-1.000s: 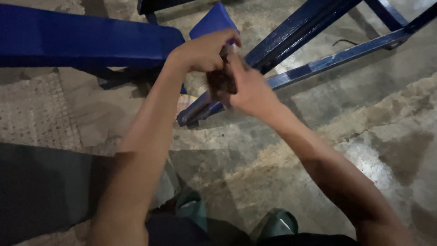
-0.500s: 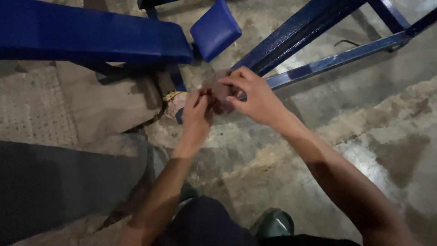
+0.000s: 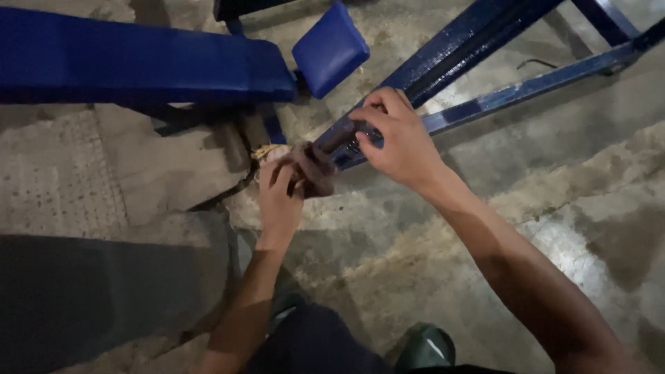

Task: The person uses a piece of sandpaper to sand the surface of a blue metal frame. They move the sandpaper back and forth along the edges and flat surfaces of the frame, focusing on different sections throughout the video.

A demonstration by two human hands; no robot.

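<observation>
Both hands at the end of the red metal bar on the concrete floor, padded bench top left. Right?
Not quite: the metal bar is blue, not red, as the head view shows. The rest holds: the left hand and right hand are at its near end over the concrete floor, with the padded bench at top left.

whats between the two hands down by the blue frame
In the head view, a small dark object bridges the gap: the left hand grips its lower end, the right hand its upper end, against the blue metal bar.
</observation>
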